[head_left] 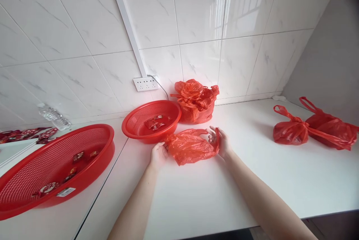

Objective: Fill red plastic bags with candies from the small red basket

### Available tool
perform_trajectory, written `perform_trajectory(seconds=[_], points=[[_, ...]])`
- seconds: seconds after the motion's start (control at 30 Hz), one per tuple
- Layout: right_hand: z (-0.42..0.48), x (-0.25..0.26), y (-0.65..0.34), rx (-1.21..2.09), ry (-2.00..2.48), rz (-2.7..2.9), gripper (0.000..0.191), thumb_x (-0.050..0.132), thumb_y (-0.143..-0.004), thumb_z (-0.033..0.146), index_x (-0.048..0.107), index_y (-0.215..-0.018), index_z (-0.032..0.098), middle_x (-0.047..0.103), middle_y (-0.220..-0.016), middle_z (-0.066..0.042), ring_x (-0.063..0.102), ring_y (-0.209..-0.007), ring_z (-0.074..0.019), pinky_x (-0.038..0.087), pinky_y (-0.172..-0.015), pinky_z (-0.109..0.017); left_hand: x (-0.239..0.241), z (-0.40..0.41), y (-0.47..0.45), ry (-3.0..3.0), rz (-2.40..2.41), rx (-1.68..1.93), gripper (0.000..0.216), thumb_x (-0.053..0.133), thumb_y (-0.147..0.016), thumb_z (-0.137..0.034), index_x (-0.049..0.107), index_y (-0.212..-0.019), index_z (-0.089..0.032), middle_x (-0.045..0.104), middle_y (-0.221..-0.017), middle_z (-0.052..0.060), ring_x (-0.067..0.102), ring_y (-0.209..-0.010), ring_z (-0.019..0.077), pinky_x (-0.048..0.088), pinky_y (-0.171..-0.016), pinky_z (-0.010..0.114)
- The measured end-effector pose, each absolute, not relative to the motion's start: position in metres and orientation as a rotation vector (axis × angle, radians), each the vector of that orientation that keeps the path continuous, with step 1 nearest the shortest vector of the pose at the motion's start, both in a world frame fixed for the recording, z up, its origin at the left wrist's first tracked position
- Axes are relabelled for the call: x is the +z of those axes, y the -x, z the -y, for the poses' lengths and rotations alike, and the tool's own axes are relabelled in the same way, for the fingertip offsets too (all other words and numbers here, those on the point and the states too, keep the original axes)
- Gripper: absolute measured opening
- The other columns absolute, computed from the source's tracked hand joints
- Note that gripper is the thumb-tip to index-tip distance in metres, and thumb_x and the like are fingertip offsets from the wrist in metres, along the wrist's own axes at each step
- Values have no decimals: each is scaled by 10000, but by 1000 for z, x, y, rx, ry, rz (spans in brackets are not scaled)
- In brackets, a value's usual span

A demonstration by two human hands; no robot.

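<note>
A crumpled, thin red plastic bag (192, 148) is stretched sideways between my two hands, just over the white table. At its left end, my left hand (159, 154) pinches the plastic, thumb on top. My right hand (221, 142) is at the other end, fingers partly spread, with a strip of the bag's handle against its palm and thumb. Right behind the bag stands a round red plastic basket (131, 132) with several small wrapped packets (155, 124) at the bottom. What the bag contains, if anything, cannot be made out.
A larger red basket (108, 146) with a few wrapped packets stands left. A heap of red bags (196, 107) rests by the tiled wall. Two tied red bags, a smaller one (290, 131) and a larger one (331, 129), lie right. A clear bottle (54, 116) and power strip (146, 83) are behind.
</note>
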State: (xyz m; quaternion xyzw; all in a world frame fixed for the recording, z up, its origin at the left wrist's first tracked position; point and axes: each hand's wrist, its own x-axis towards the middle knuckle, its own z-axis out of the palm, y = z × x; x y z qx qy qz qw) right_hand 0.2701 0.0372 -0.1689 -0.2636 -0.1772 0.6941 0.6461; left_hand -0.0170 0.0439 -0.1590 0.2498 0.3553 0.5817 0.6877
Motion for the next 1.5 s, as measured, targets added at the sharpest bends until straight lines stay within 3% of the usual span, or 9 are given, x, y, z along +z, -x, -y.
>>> perform_trajectory(seconds=[0.17, 0.37, 0.5, 0.67, 0.77, 0.87, 1.03, 1.2, 1.5], points=[[-33, -163, -261, 1629, 675, 493, 371, 496, -866, 537, 634, -913, 196, 696, -814, -47, 560, -534, -126, 472, -506, -246, -151, -37, 8, -657, -703, 1203, 445, 540, -831, -497, 642, -1082, -144, 686, -1135, 132, 642, -1046, 265, 511, -881, 384], [-26, -165, -248, 1707, 854, 977, 435, 414, -821, 554, 442, -547, 218, 573, -552, -39, 500, -441, -144, 410, -427, -268, -160, -35, 6, -904, -958, 1106, 621, 766, -729, -263, 519, -1298, -278, 604, -1328, 66, 572, -1211, 257, 470, -981, 371], [-17, -164, -238, 1766, 867, 1127, 270, 517, -793, 431, 534, -649, 203, 472, -454, 27, 464, -387, -130, 396, -413, -255, -172, -44, 16, -871, -1104, 1124, 519, 765, -732, -320, 605, -1221, -258, 578, -1366, 76, 544, -1247, 273, 464, -987, 352], [-14, -164, -240, 1252, 972, 1500, 327, 536, -781, 238, 566, -1106, 238, 654, -1052, -58, 645, -773, -173, 533, -651, -307, -178, -49, 20, -787, -1176, 1155, 487, 747, -739, -429, 653, -1168, -220, 605, -1331, 98, 551, -1235, 297, 468, -989, 386], [-13, -171, -241, 764, 1017, 1801, 631, 523, -743, 122, 464, -1351, 276, 415, -1468, -82, 460, -1292, -257, 418, -1041, -449, -175, -48, 16, -817, -1121, 1143, 504, 722, -756, -465, 663, -1174, -190, 620, -1307, 119, 568, -1213, 305, 468, -992, 401], [-11, -181, -242, 547, 1112, 1943, 791, 572, -734, 115, 336, -1464, 306, 167, -1598, -62, 226, -1443, -302, 279, -1145, -512, -173, -45, 11, -899, -1079, 1051, 511, 714, -763, -475, 662, -1189, -197, 646, -1269, 115, 581, -1195, 312, 469, -985, 414], [-11, -188, -246, 513, 1227, 1848, 577, 542, -849, 237, 402, -1406, 297, 318, -1531, -74, 350, -1386, -294, 366, -1102, -500, -178, -41, 7, -1041, -1044, 947, 538, 733, -754, -451, 636, -1228, -216, 648, -1266, 103, 588, -1178, 311, 453, -991, 415], [-12, -187, -249, 335, 1215, 1767, 231, 468, -893, 200, 620, -1056, 262, 591, -1279, -62, 529, -1197, -269, 429, -1008, -454, -177, -39, 9, -1250, -1150, 1001, 477, 653, -807, -494, 645, -1192, -213, 666, -1226, 95, 589, -1168, 290, 432, -1002, 377], [-3, -170, -242, 55, 1357, 1790, 208, 448, -897, 156, 633, -973, 213, 696, -786, -25, 595, -685, -179, 431, -784, -358, -117, -3, 2, -2153, -1490, 1475, 264, 533, -889, -261, 619, -1138, -236, 665, -1104, 103, 593, -1057, 275, 436, -948, 379]])
